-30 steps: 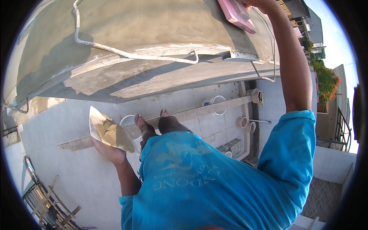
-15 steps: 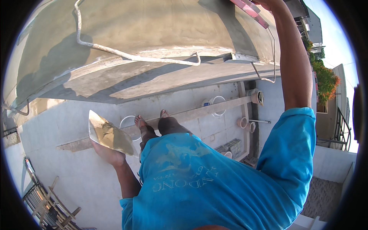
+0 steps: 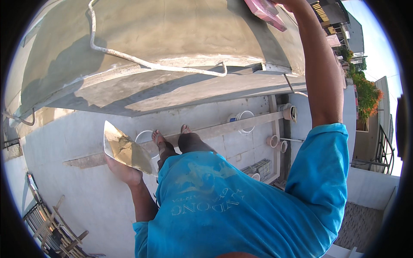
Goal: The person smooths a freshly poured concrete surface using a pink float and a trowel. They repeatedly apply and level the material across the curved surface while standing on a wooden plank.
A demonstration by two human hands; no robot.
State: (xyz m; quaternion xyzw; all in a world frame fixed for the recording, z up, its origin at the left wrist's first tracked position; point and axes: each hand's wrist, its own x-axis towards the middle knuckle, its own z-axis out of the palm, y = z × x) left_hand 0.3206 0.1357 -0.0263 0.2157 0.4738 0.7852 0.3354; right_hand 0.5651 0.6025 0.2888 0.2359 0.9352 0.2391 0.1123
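My left hand (image 3: pixel 124 170) grips the underside of a white mortar board (image 3: pixel 109 130), a thin piece with a pointed end. A lump of wet tan mortar (image 3: pixel 124 148) lies on it. High at the top right, my right hand (image 3: pixel 293 5) is closed on a pink plastering float (image 3: pixel 267 16), partly cut off by the frame's edge. The float is at the wet, smoothed plaster wall (image 3: pixel 172 30); whether its face touches the plaster is hard to see.
A bent whitish conduit (image 3: pixel 146 64) sticks out along the wall's lower ledge. My feet stand on a narrow plank (image 3: pixel 202 130) above the floor. Several buckets, one white (image 3: pixel 246 122), stand below. Timber pieces (image 3: pixel 56 230) lie at lower left.
My right hand and the pink float have moved left along the wall, and more of the float's flat side shows. My left hand still holds the mortar board at about the same place.
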